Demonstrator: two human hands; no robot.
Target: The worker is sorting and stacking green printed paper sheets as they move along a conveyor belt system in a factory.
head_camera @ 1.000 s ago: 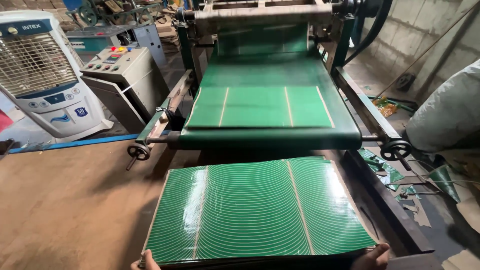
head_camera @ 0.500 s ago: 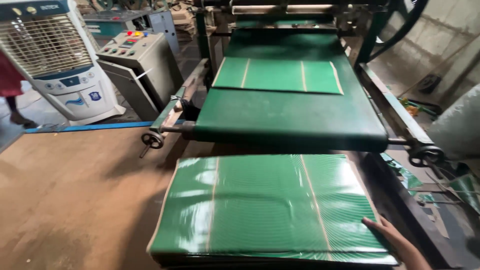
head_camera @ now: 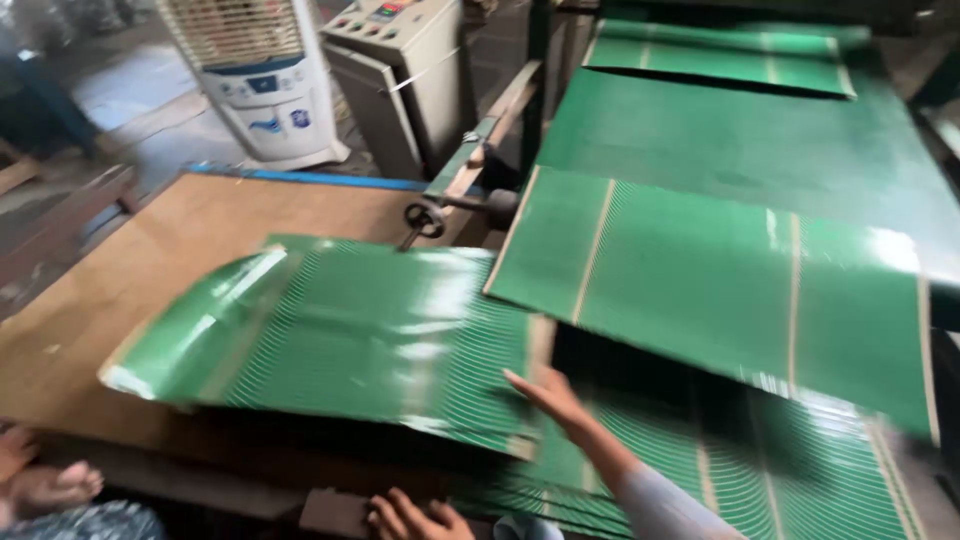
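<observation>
My right hand reaches forward in a grey sleeve, fingers stretched flat against the near edge of a bundle of glossy green striped sheets. That bundle lies skewed to the left on the brown table. My left hand rests low at the table's front edge, fingers apart and holding nothing. A stack of the same green sheets lies to the right of my arm. Above it, a fresh green sheet hangs off the green conveyor belt. Another sheet rides farther back.
A white air cooler and a grey control cabinet stand behind the table. A small handwheel sticks out at the machine's left side. A bare foot shows at the lower left corner.
The bundle of sheets has slid left onto the brown table. My right hand moved from the stack's right corner to its middle. A new sheet has come off the belt over the stack.
</observation>
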